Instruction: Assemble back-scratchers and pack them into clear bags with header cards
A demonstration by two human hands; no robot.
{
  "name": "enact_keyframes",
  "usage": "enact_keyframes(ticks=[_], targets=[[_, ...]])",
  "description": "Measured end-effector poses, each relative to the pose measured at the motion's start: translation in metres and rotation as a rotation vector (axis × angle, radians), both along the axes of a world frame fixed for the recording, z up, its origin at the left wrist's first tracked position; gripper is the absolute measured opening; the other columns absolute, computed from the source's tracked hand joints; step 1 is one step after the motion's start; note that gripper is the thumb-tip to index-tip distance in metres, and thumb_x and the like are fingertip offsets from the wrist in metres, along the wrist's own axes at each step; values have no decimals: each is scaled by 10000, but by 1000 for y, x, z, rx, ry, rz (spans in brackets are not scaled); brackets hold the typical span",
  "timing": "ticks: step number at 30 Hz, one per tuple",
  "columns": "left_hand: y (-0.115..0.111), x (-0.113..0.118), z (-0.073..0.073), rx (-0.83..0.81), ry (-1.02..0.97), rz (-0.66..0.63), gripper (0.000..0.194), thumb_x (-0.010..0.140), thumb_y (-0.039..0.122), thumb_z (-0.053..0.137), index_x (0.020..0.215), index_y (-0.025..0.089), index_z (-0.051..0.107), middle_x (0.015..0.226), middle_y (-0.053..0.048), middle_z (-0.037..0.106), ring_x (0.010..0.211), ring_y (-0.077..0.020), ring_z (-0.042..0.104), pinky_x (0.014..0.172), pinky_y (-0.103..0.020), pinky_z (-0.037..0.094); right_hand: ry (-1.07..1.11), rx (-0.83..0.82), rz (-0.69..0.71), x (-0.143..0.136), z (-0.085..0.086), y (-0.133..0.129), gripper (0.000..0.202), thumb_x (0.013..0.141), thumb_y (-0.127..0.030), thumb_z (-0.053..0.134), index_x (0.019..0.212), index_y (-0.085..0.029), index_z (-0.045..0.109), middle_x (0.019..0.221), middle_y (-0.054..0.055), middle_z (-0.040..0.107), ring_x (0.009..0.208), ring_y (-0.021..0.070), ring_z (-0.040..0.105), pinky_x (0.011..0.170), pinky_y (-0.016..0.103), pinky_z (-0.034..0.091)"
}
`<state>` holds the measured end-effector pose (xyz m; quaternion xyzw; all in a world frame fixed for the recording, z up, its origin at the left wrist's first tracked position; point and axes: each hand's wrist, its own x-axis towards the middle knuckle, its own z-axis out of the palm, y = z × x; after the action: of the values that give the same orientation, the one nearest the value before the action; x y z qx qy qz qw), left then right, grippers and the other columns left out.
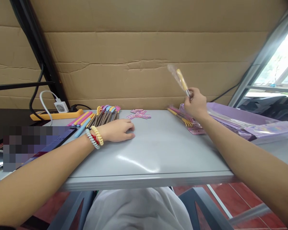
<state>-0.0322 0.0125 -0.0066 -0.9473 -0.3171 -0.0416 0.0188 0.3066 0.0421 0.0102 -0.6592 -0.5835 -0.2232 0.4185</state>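
My right hand (pixel 196 101) is raised over the right part of the grey table (pixel 144 153), closed on a yellow-handled item (pixel 181 79) in a clear plastic sleeve. My left hand (pixel 118 130) rests palm down on the table, fingers loosely curled, thumb apart, with nothing seen in it. Behind its wrist lies a bunch of thin sticks with colourful tops (pixel 108 113), next to pink and yellow handles (pixel 83 118). Small pink cards (pixel 139 114) lie at the back centre. More wrapped yellow pieces (pixel 182 119) lie under my right hand.
On the right stands a purple box (pixel 271 131) with plastic-wrapped packs. A yellow power strip (pixel 74 114) with a white charger (pixel 61 106) and a blue-screened phone (pixel 60 139) are on the left. Cardboard (pixel 144 48) closes off the back.
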Motion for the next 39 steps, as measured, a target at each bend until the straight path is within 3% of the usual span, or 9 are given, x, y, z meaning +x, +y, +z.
enact_keyframes(ticks=[7, 14, 22, 29, 39], targets=[[-1, 0, 1, 0, 22, 3, 353, 875, 405, 410, 1007, 162, 630, 1022, -80, 596, 923, -204, 571, 844, -304, 414, -51, -313, -160, 17, -14, 9, 436, 805, -259, 469, 1215, -144, 566, 997, 171, 666, 877, 300, 603, 711, 367, 439], [-1, 0, 0, 11, 35, 4, 343, 878, 407, 408, 994, 172, 628, 1011, -73, 592, 912, -200, 574, 833, -299, 412, -135, -569, -121, 20, -17, 15, 423, 785, -271, 529, 1189, -185, 624, 1099, 163, 653, 914, 307, 607, 726, 362, 436], [-1, 0, 0, 12, 34, -2, 348, 880, 407, 408, 1001, 168, 630, 1016, -76, 595, 913, -199, 574, 836, -301, 415, -119, -624, -138, 16, -15, 12, 402, 791, -342, 584, 1161, -194, 645, 1111, 169, 644, 960, 310, 585, 715, 349, 415], [-2, 0, 1, 3, 33, 5, 344, 876, 404, 412, 1002, 167, 627, 1029, -79, 597, 925, -205, 574, 844, -308, 416, -84, -535, -218, 14, -14, 9, 456, 814, -386, 529, 1215, -183, 607, 1086, 164, 651, 939, 302, 606, 712, 350, 436], [-1, -1, 1, 12, 43, 8, 365, 879, 420, 395, 1009, 169, 626, 1024, -81, 589, 917, -206, 571, 841, -313, 418, -147, -728, -154, 13, -16, 14, 369, 772, -404, 571, 1060, -179, 626, 994, 137, 666, 882, 279, 612, 655, 330, 430]])
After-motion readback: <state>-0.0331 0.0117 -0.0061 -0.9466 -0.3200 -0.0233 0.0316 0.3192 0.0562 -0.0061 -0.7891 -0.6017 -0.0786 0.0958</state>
